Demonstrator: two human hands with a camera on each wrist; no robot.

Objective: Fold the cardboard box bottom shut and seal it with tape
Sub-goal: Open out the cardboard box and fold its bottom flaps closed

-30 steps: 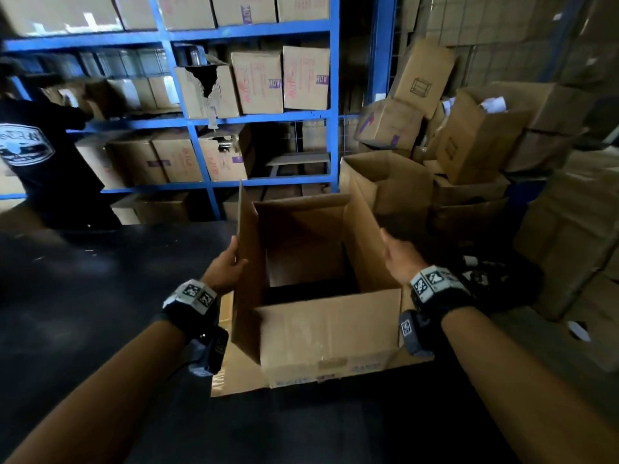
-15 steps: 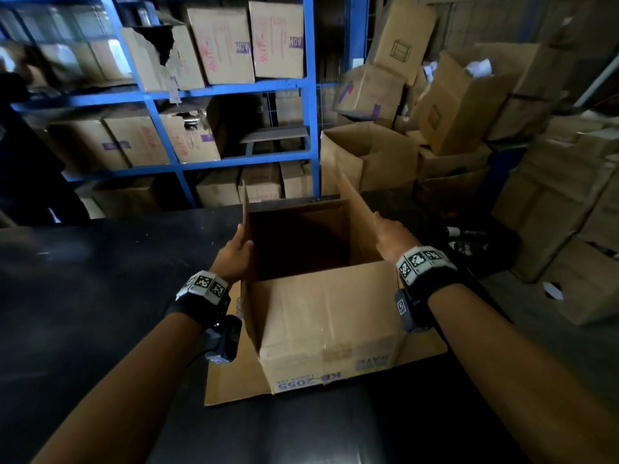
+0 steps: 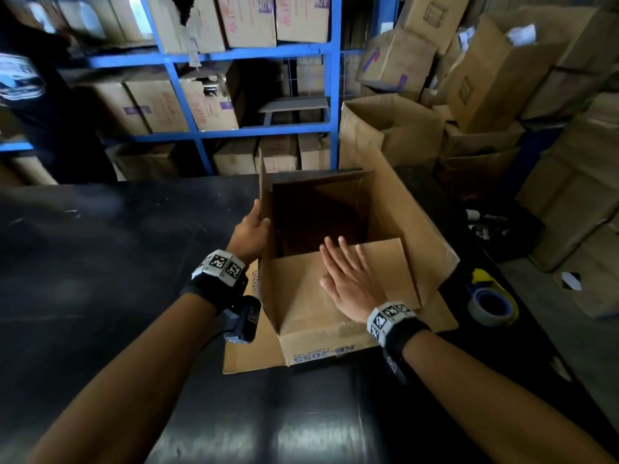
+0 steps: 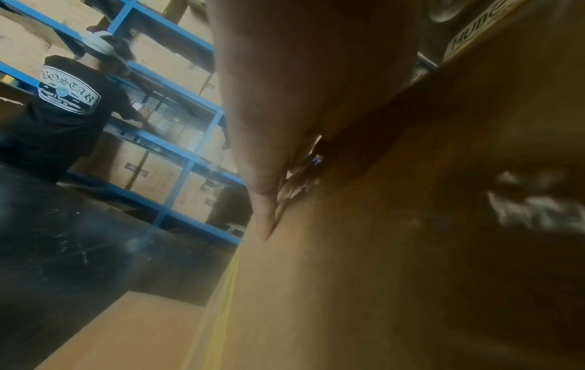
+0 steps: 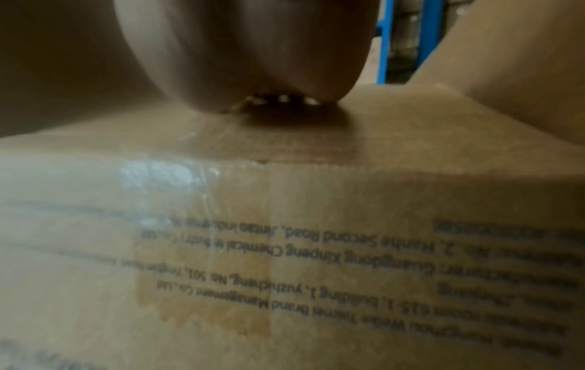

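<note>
An open cardboard box (image 3: 321,343) stands on a black table (image 3: 100,262) with its flaps up. My left hand (image 3: 251,229) grips the edge of the upright left flap (image 3: 264,195); in the left wrist view the thumb (image 4: 266,212) lies along the cardboard (image 4: 379,275). My right hand (image 3: 348,279) lies flat, fingers straight, on the near flap (image 3: 301,286), which is folded inward over the opening. The right flap (image 3: 412,222) leans outward. The right wrist view shows my palm (image 5: 247,62) above the printed box wall (image 5: 285,250). A tape roll (image 3: 492,303) lies right of the box.
Blue shelving (image 3: 248,128) full of cartons runs behind the table. Loose cardboard boxes (image 3: 485,78) are piled at the back right and right. A person in a dark shirt (image 3: 40,105) stands at the far left by the shelves.
My right hand has left the right flap and now presses flat on the near flap, which has folded inward. My left hand stays on the left flap.
</note>
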